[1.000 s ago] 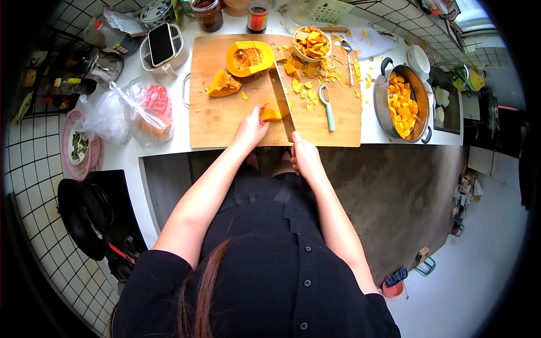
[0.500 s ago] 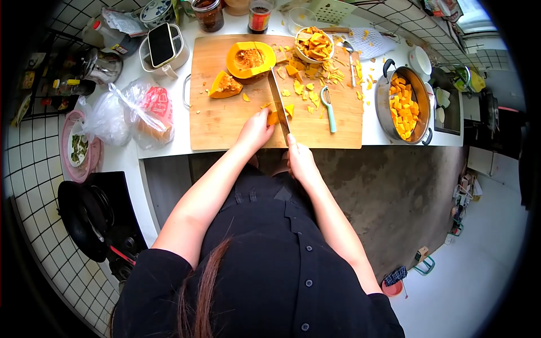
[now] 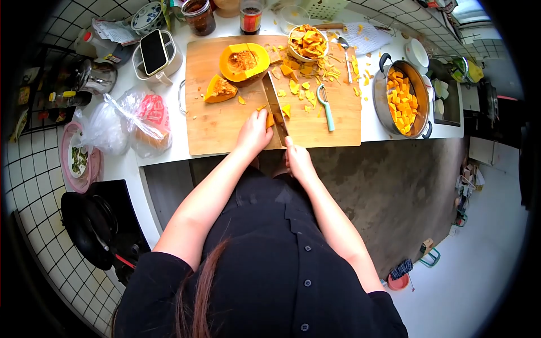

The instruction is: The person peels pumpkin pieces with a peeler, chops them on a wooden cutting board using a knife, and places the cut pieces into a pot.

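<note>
My left hand (image 3: 255,132) is closed on a pumpkin piece (image 3: 270,120) near the front edge of the wooden cutting board (image 3: 225,132). Closed round the handle of a long knife (image 3: 274,104), my right hand (image 3: 298,158) is at the board's front edge. The blade lies just right of the held piece and points away from me. A small cut piece (image 3: 286,110) rests right of the blade. Farther back are a pumpkin half (image 3: 244,61) with seeds and a pumpkin wedge (image 3: 220,89). A peeler (image 3: 325,107) lies to the right among peelings.
A bowl of peelings (image 3: 308,42) stands at the board's back right. Right of the board is a metal pot (image 3: 382,107) holding orange cubes. Plastic bags (image 3: 147,121) and a container (image 3: 175,59) with a phone (image 3: 154,52) on it are at left. Jars (image 3: 199,18) stand behind.
The knife has shifted slightly left along the held piece, and a small cut piece has appeared right of the blade. Both hands stay closed. The camera view has shifted a little.
</note>
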`<state>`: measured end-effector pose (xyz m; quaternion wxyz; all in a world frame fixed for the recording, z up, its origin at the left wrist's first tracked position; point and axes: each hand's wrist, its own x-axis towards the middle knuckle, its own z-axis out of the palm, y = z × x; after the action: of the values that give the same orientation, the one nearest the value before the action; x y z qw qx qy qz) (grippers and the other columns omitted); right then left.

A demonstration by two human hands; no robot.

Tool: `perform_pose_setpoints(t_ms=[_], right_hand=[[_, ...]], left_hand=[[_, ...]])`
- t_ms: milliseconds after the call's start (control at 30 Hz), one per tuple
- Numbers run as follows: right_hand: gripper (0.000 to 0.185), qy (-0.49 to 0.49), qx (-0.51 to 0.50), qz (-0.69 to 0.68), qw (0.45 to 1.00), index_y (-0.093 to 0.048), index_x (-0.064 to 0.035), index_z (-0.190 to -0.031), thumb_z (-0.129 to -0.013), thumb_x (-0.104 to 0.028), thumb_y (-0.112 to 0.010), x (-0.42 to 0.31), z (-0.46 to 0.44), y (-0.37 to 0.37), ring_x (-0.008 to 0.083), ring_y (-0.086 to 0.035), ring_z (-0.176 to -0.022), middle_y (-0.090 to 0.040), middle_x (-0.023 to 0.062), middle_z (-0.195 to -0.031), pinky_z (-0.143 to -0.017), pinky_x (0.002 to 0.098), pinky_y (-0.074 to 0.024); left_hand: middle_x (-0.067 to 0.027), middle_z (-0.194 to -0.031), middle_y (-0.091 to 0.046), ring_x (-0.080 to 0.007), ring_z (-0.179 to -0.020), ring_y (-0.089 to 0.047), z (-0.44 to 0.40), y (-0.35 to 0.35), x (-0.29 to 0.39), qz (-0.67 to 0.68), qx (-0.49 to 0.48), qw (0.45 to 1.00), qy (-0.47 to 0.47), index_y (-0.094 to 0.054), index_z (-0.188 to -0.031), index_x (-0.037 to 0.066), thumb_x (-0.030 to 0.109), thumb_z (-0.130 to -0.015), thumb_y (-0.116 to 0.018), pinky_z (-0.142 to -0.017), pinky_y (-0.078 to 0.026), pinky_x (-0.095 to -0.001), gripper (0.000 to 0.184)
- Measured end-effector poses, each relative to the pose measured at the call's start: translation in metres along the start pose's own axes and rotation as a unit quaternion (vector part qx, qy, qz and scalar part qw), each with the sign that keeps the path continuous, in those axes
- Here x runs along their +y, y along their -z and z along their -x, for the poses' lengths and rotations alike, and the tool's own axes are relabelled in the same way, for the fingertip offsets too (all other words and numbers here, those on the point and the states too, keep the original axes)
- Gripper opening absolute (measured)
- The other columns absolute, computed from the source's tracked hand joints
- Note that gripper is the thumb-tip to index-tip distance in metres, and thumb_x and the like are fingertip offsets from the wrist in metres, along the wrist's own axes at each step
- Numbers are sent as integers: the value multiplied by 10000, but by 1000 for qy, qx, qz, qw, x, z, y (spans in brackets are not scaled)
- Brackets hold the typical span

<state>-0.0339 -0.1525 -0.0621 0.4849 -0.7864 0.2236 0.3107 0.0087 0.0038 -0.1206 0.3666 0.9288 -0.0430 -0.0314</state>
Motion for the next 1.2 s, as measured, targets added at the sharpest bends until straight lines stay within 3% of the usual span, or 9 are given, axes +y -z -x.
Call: perform_pose_setpoints(t_ms=[33, 167, 300, 467, 600, 700, 833, 933, 1200], right_hand=[[561, -21, -34, -97, 994, -468, -50, -632, -953, -507, -420, -1, 5, 5, 114, -450, -403, -443, 27, -500, -387, 265, -382], [496, -9, -68, -211, 975, -436, -80, -665, -979, -459, -385, 3, 25, 19, 90, -363, -378, -391, -1, -504, -353, 237, -313], [513, 25, -68, -256, 964, -399, -80, -659, -987, -471, -349, 5, 42, 41, 72, -322, -377, -349, -13, -492, -350, 227, -287], [554, 34, -22, -271, 962, -393, -72, -661, -980, -520, -320, 13, 54, 54, 81, -343, -365, -342, -8, -475, -341, 229, -298], [563, 26, -17, -286, 958, -393, -67, -667, -975, -533, -322, 24, 61, 60, 84, -341, -363, -343, -4, -477, -342, 232, -306], [548, 27, -12, -268, 963, -394, -69, -673, -977, -520, -332, 28, 65, 68, 78, -341, -373, -347, -5, -487, -348, 229, -310], [526, 17, -16, -256, 966, -398, -73, -680, -976, -505, -354, 29, 65, 88, 66, -343, -391, -356, -12, -502, -359, 223, -309], [514, 13, -27, -255, 967, -404, -74, -687, -974, -499, -370, 32, 61, 110, 59, -344, -402, -361, -18, -510, -366, 218, -304], [538, 9, -33, -265, 964, -386, -73, -669, -983, -505, -326, 38, 47, 172, 74, -329, -377, -345, -7, -499, -344, 229, -308]], left_hand=[[-224, -1020, -522, -396, -958, -547, 2, 1, 0, -13, 13, 1000, -5, -466, -1107, -7, 128, -722, -647, -782, -492, -454, 446], [-215, -1066, -468, -402, -1025, -510, -1, 5, -11, -65, 32, 997, 40, -459, -1129, 10, 150, -705, -661, -829, -480, -443, 490], [-200, -1142, -445, -378, -1104, -462, 0, 11, 3, -81, 15, 996, 22, -434, -1191, 10, 256, -704, -703, -885, -461, -429, 609], [-187, -1216, -424, -366, -1149, -418, -6, -8, 26, -147, 27, 989, -10, -401, -1286, 33, 424, -689, -748, -925, -435, -454, 794], [-145, -1180, -464, -308, -1130, -432, -19, -25, 42, -271, 3, 962, -11, -452, -1292, 156, 481, -762, -666, -855, -429, -408, 658], [-107, -1093, -500, -275, -1050, -462, -27, -42, 38, -283, 27, 958, -20, -520, -1224, 176, 470, -789, -631, -792, -417, -384, 536], [-74, -940, -519, -255, -911, -499, -33, -45, 30, -245, 95, 960, -95, -575, -1069, 142, 384, -785, -641, -731, -425, -386, 378], [-57, -879, -531, -231, -863, -516, -39, -41, 29, -251, 69, 955, -142, -573, -999, 130, 344, -794, -635, -694, -434, -355, 302], [-100, -897, -584, -291, -800, -596, -51, -36, 35, -130, 60, 988, -50, -521, -920, 89, 243, -814, -623, -683, -494, -404, 213]])
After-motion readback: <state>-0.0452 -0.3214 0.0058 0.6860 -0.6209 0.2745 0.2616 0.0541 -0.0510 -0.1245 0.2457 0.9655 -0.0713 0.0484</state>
